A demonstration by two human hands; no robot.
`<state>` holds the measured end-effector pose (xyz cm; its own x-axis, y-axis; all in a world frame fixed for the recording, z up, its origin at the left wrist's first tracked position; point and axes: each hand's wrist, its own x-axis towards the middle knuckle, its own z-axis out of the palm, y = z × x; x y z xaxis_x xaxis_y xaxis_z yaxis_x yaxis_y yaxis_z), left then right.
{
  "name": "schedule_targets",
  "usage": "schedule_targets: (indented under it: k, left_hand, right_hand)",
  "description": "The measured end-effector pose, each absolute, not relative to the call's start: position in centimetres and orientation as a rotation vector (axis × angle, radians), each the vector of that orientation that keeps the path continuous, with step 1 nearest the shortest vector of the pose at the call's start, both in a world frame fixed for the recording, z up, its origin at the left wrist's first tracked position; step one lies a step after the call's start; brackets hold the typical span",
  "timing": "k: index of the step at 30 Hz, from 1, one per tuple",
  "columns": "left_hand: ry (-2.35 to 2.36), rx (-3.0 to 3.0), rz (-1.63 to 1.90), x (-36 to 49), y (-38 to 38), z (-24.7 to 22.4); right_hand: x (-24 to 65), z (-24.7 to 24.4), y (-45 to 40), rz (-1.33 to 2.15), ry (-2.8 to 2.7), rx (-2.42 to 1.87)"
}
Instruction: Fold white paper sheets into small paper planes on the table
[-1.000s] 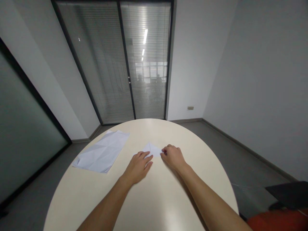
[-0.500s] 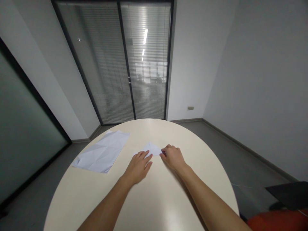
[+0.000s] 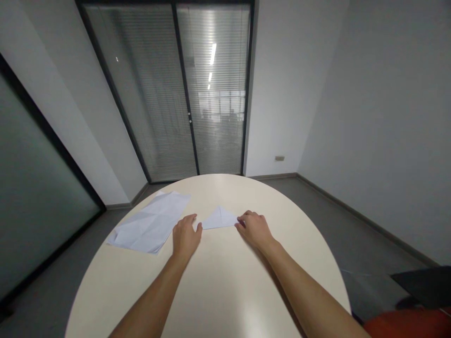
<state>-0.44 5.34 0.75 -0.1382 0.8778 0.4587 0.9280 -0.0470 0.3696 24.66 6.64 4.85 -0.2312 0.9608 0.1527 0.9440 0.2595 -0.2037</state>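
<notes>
A small white folded paper (image 3: pixel 220 218), triangular with a crease down from its peak, lies flat on the round cream table (image 3: pixel 218 281). My right hand (image 3: pixel 254 228) has its fingers closed on the paper's right corner, which they hide. At the left corner is my left hand (image 3: pixel 186 234), thumb and forefinger apart with a gap between them. Whether its thumb touches the paper's edge I cannot make out.
Larger creased white paper sheets (image 3: pixel 151 223) lie on the table's left side, close to my left hand. Beyond the far table edge stands a glass partition with blinds (image 3: pixel 218 141). A red and black object, perhaps a chair (image 3: pixel 405 324), is at lower right.
My left hand has slid left from the middle of the folded paper to its left corner, uncovering its lower edge. The right hand stays at the right corner.
</notes>
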Motion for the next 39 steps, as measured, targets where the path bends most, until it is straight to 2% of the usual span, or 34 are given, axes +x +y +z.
schedule_targets:
  k: [9,39]
  left_hand:
    - [-2.204,-2.027,-0.865,-0.8,5.5,0.8]
    - [-2.035,-2.168,-0.694,-0.5,5.6,-0.2]
  right_hand:
    - [24.7,5.1,6.6,0.113,-2.300,-1.770]
    - [24.8,4.6,6.6,0.110,-2.307,-1.764]
